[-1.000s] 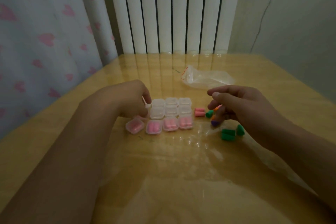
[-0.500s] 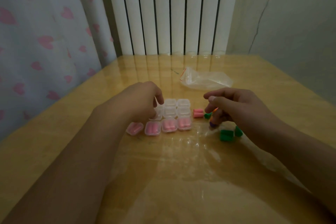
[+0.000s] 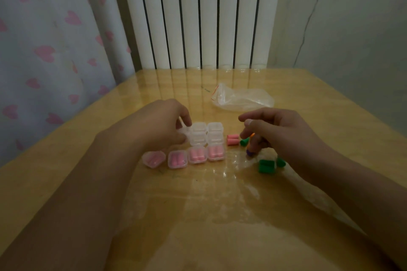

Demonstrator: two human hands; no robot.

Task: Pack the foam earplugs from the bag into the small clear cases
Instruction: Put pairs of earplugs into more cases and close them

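Left hand point(image 3: 158, 125) shifted onto clear case point(image 3: 184, 131), pinching it; right hand point(image 3: 279, 132) clutching earplugs point(image 3: 250, 146).

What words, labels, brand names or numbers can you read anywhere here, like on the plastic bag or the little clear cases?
None can be read.
Plastic bag: only a red strip at its mouth, no lettering visible.
Clear cases: plain, no print visible.
Curtain: pink heart shapes, no text.
Radiator and wall: no text or signs.

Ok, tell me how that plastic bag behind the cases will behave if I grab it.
The bag lies crumpled and looks empty, so it is probably floppy and very light. Its glossy film may slip on the shiny table.
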